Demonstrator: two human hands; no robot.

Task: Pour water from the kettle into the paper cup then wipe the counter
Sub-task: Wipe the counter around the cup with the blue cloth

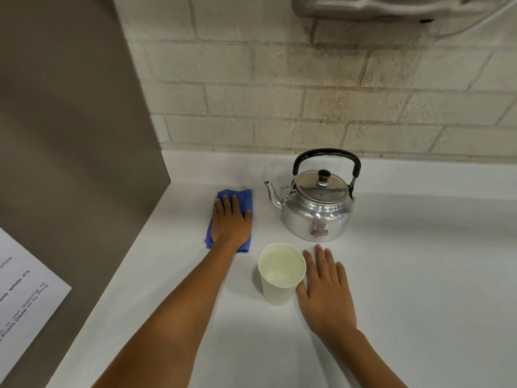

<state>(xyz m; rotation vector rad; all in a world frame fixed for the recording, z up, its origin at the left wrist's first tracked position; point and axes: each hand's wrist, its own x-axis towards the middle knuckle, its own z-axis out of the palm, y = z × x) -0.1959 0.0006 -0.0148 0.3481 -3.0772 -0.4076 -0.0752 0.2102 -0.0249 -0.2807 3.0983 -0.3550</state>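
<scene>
**A:** Two bare hands lie on a white counter [419,275]. What is each doing?

**B:** The left hand [230,222] is spread flat, palm down, pressing on a folded blue cloth [242,196] without closing around it. The right hand [326,289] rests open and flat on the counter, holding nothing, with its thumb side just beside the paper cup [279,273]; I cannot tell if they touch.

**A:** Where are the task's things?

**B:** The paper cup stands upright near the front, between the two hands, and seems to have water low inside. The metal kettle [317,204] stands behind it, spout pointing left toward the cloth, lid on, black handle arched upright over the top.

**A:** How would they handle?

**B:** The kettle looks rigid, smooth and likely weighty if it holds water, so I would take it by the black handle. The cup looks light, thin-walled and easy to crush or tip, best held gently around its middle. The cloth is soft and limp; a flat palm should slide it across the smooth counter.
</scene>
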